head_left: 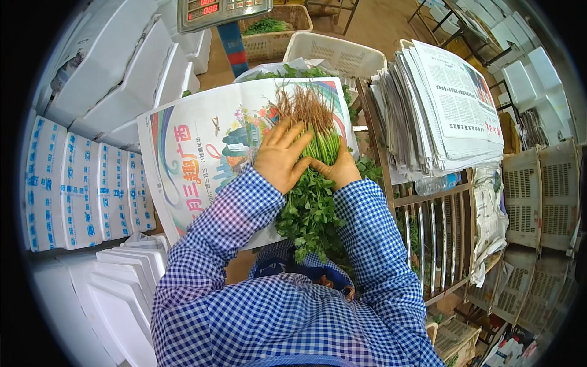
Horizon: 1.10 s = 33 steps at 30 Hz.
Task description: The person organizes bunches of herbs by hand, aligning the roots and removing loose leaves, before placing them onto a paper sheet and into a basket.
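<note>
A bunch of coriander [313, 211] lies on a sheet of newspaper [165, 144] in front of me. Its brown roots point away from me and its leaves hang over the near edge. My left hand [282, 156] rests on the stems from the left, fingers spread and stretched across them. From the right, my right hand [338, 165] clasps the bunch, its thumb over the stems; its other fingers are mostly hidden. Both thumbs nearly meet over the stems.
A scale [225, 13] stands beyond the newspaper, near a pale plastic crate [335, 52]. Stacked newspapers [449, 101] sit on a slatted rack [440, 238] at right, beside a plastic bottle [437, 183]. White foam boxes [92, 183] line the left. More greens [266, 25] lie in a far crate.
</note>
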Each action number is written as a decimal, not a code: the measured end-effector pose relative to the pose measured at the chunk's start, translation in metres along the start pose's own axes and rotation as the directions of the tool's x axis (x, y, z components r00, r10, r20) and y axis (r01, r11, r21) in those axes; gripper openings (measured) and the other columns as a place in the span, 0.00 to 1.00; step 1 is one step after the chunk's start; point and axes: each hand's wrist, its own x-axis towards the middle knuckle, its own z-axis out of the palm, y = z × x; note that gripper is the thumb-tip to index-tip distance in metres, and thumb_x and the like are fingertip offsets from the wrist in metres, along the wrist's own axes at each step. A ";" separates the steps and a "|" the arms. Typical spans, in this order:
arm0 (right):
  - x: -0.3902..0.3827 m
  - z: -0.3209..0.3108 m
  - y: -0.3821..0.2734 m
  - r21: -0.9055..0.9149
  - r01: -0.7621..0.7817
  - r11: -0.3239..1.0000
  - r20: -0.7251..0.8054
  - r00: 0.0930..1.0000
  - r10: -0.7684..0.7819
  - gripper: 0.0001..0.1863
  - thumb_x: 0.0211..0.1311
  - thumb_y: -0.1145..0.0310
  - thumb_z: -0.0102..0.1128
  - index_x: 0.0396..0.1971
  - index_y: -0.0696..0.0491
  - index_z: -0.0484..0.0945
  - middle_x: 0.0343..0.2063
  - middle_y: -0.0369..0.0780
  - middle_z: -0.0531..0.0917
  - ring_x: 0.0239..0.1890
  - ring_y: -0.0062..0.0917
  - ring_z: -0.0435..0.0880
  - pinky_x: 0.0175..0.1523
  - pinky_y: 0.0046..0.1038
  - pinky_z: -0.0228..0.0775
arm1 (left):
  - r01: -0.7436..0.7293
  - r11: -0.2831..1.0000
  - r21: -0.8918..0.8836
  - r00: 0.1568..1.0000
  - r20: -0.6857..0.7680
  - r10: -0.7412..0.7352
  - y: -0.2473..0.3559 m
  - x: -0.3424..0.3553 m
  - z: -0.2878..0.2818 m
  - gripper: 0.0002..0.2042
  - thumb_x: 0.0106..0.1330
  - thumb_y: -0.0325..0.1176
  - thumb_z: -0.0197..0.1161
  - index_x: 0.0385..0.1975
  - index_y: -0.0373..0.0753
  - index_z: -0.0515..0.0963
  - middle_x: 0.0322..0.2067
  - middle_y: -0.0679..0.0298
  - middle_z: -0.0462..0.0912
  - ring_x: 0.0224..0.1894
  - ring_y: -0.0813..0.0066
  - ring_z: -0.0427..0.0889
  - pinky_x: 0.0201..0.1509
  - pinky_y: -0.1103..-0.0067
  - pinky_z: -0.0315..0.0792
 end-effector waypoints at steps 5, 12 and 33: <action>-0.003 0.000 0.002 0.004 -0.010 1.000 -0.032 0.999 0.010 0.64 0.44 0.44 0.77 0.71 0.63 0.46 0.60 0.60 0.70 0.63 0.46 0.71 0.66 0.37 0.66 | 0.280 0.890 -0.359 0.960 0.118 -0.255 -0.030 0.024 0.013 0.17 0.71 0.37 0.54 0.55 0.38 0.76 0.49 0.52 0.82 0.51 0.56 0.81 0.58 0.66 0.74; -0.013 -0.006 -0.022 -0.049 -0.103 0.993 -0.011 0.995 0.103 0.62 0.45 0.45 0.77 0.70 0.62 0.48 0.58 0.58 0.73 0.61 0.45 0.74 0.64 0.37 0.68 | 0.199 0.980 0.003 0.792 0.589 -0.162 -0.067 0.096 0.021 0.23 0.69 0.42 0.57 0.61 0.43 0.71 0.52 0.52 0.81 0.53 0.56 0.80 0.59 0.66 0.74; -0.027 -0.032 -0.028 -0.109 0.097 0.989 -0.193 0.974 -0.117 0.38 0.62 0.61 0.64 0.70 0.50 0.58 0.57 0.53 0.75 0.58 0.46 0.75 0.62 0.39 0.68 | 0.494 0.868 0.048 0.817 0.315 -0.482 -0.066 0.072 0.049 0.16 0.71 0.43 0.54 0.42 0.33 0.73 0.31 0.43 0.84 0.37 0.46 0.84 0.43 0.58 0.78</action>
